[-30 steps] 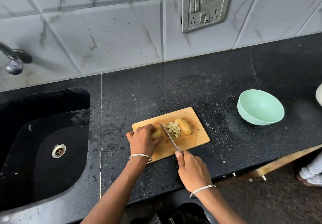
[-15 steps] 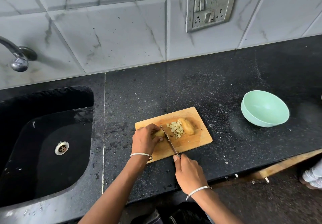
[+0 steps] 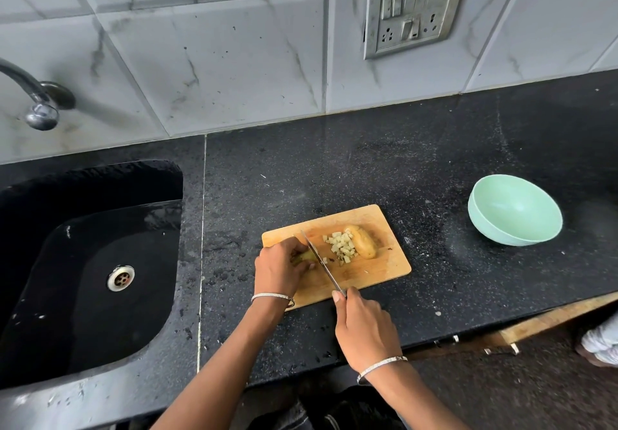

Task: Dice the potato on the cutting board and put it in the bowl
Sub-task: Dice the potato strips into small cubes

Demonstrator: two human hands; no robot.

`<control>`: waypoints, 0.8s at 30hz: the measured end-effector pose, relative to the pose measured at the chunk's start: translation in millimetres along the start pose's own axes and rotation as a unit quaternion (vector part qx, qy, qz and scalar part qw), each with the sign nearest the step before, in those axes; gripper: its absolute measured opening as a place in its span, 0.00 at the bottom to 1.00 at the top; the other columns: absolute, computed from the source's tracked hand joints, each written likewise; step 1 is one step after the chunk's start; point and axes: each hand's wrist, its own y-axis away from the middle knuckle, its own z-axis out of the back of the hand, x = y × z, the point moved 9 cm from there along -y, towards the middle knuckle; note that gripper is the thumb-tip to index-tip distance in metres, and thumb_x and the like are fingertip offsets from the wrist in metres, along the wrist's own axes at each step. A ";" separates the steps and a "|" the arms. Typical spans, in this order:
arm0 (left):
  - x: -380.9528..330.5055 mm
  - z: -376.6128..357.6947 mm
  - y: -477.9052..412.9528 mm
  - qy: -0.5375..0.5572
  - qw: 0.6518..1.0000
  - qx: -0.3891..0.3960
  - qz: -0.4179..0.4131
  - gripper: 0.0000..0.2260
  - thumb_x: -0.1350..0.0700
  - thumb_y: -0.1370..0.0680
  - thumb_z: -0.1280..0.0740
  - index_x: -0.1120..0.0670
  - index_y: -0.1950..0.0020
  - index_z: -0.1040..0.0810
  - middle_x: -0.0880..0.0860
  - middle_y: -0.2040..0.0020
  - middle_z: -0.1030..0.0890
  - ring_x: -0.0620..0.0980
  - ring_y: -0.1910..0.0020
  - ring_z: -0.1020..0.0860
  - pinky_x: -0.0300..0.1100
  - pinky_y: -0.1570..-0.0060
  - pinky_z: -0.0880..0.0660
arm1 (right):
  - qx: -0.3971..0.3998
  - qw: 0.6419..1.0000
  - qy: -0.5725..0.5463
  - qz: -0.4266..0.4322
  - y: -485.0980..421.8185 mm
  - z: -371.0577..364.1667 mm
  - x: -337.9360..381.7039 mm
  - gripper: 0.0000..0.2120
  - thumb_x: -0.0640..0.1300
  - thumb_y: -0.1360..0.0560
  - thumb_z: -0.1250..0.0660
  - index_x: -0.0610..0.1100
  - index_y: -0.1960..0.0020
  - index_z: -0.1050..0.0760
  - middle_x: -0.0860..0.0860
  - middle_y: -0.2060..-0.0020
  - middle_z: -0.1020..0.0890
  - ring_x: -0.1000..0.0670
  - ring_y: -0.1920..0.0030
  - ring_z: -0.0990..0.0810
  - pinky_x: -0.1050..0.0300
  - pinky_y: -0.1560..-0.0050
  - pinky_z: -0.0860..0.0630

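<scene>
While the left hand point(image 3: 277, 272) curls over a small potato piece point(image 3: 306, 256), fingertips bent onto it, that piece sits pinned at the left end of the cutting board point(image 3: 378, 272). Judged stiff, light and wet on its cut faces, so likely slick and apt to skid. Best held from above, fingertips tucked back from the edge.

Knife point(image 3: 321, 265) stands just right of those fingers, blade across the piece, tip toward the wall. Right hand point(image 3: 364, 329) is wrapped round the handle, one finger stretched toward the blade.

Right of the blade is a loose pile of diced cubes point(image 3: 342, 245). They are small and prone to scatter, so better scooped or swept than pinched. Touching the pile is an uncut potato half point(image 3: 363, 242), skin side up as far as can be told, probably steady.

Bowl point(image 3: 515, 210) sits well apart to the right on the counter point(image 3: 334, 168), nothing seen in it.
</scene>
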 end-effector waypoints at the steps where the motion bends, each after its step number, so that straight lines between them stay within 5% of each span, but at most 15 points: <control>1: 0.9 -0.3 -0.3 0.001 1.000 0.001 0.003 0.12 0.51 0.33 0.22 0.49 0.52 0.17 0.46 0.55 0.15 0.51 0.54 0.18 0.45 0.53 0.24 | -0.002 1.000 0.013 -0.002 0.3 0.9 0.6 0.15 0.55 0.16 0.53 0.48 0.51 0.33 0.48 0.56 0.18 0.42 0.53 0.18 0.52 0.63 0.34; 24: -2.3 2.9 0.9 -0.008 1.000 -0.001 -0.011 0.11 0.51 0.33 0.22 0.48 0.53 0.18 0.46 0.58 0.16 0.49 0.57 0.19 0.44 0.55 0.24 | 0.037 0.999 0.018 -0.029 -16.7 -16.3 1.4 0.18 0.54 0.17 0.51 0.44 0.45 0.27 0.44 0.49 0.19 0.39 0.48 0.20 0.50 0.57 0.29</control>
